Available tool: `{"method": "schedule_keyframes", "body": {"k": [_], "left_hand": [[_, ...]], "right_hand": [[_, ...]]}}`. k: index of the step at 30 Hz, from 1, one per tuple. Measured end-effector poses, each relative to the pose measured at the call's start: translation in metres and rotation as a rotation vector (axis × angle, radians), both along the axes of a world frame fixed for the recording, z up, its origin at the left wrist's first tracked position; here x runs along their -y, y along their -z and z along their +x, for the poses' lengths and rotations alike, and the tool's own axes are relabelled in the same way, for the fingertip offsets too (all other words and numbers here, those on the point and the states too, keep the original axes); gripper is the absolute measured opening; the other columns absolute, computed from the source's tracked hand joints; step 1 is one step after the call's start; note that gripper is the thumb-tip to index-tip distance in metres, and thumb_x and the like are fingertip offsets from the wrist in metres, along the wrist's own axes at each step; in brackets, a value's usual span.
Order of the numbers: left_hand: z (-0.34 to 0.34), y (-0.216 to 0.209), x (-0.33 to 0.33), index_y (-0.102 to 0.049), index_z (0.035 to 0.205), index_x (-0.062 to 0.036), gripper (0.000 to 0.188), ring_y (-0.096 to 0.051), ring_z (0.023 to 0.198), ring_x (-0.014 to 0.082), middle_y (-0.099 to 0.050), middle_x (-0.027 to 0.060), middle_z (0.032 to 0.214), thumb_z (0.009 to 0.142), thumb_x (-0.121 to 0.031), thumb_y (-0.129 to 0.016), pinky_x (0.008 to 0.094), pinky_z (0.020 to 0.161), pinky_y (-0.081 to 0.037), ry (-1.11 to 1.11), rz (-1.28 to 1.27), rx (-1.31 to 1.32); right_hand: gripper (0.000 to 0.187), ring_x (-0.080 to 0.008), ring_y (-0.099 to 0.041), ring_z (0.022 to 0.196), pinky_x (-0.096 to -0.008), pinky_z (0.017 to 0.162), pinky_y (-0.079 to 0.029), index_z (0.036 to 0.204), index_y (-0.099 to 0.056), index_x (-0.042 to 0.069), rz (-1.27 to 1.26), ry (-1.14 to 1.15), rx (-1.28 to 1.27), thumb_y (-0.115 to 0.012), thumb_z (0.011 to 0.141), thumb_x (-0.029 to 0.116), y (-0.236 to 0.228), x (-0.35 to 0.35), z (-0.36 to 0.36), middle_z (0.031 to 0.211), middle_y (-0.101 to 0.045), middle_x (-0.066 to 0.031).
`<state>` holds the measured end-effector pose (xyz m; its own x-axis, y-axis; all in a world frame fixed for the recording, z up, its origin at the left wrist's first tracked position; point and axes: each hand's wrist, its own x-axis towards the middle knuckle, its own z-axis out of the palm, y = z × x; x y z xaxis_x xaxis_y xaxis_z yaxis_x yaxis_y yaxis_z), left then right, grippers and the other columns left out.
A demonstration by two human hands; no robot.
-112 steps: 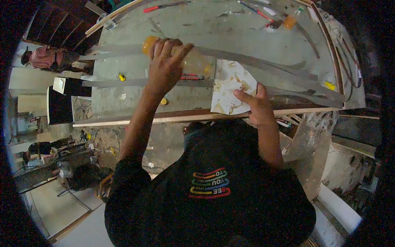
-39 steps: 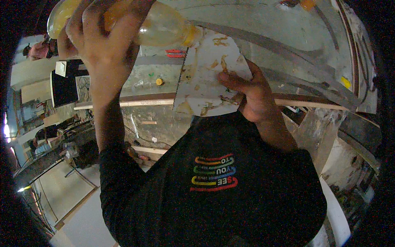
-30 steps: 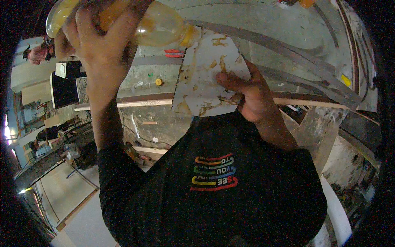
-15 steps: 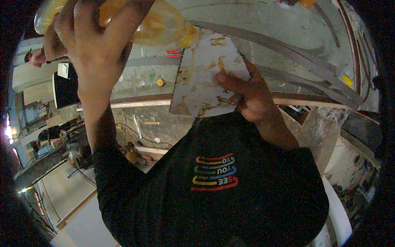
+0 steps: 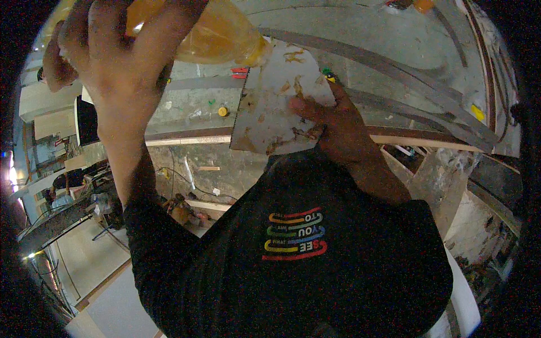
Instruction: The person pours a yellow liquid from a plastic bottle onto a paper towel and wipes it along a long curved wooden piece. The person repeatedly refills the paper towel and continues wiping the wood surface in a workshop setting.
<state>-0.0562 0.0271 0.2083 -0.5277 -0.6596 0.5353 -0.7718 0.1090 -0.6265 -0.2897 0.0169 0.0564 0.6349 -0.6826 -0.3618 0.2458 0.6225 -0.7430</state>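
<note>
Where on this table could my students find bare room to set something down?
The table looks bare beyond the upper grey strip, short of the orange item, and between that and the lower grey strip, right of the right hand. Crowded: around the bottle, toothed spreader and red tool, and where the strips converge near the yellow piece.

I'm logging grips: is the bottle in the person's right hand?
No, the left hand grips the bottle, while the right hand holds the stained white sheet.
</note>
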Motion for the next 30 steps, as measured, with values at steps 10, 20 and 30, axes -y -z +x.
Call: {"method": "schedule_keyframes", "body": {"k": [10,20,30], "left_hand": [[-0.004,-0.001,0.003,-0.071,0.11,-0.0334,0.06,-0.054,0.112,0.0223,-0.061,-0.0005,0.118,0.054,-0.011,-0.073,0.0404,0.093,-0.036,0.028,-0.051,0.017],[-0.007,-0.004,0.022,-0.07,0.109,-0.0343,0.057,-0.054,0.114,0.0239,-0.061,-0.0003,0.118,0.055,-0.015,-0.076,0.0433,0.097,-0.034,0.096,-0.044,0.012],[-0.013,-0.002,0.03,-0.069,0.112,-0.0298,0.055,-0.051,0.117,0.027,-0.061,0.0014,0.121,0.058,-0.021,-0.076,0.0466,0.1,-0.031,0.14,0.008,-0.018]], "right_hand": [[0.057,-0.0134,-0.065,0.092,-0.026,0.062,-0.049,0.123,-0.055,0.006,-0.015,0.04,0.014,-0.076,0.079,0.037,0.016,-0.002,-0.001,0.1,-0.07,-0.0009],[0.046,-0.0246,-0.066,0.094,-0.0416,0.081,-0.058,0.122,-0.052,0.005,0.184,0.154,0.119,-0.073,0.081,0.004,0.002,-0.004,-0.005,0.108,-0.065,-0.0095],[0.047,-0.0083,-0.061,0.073,-0.0236,0.057,-0.046,0.11,-0.065,0.009,-0.039,0.147,0.09,-0.081,0.074,0.035,0.013,-0.005,-0.012,0.093,-0.069,0.0005]]}}
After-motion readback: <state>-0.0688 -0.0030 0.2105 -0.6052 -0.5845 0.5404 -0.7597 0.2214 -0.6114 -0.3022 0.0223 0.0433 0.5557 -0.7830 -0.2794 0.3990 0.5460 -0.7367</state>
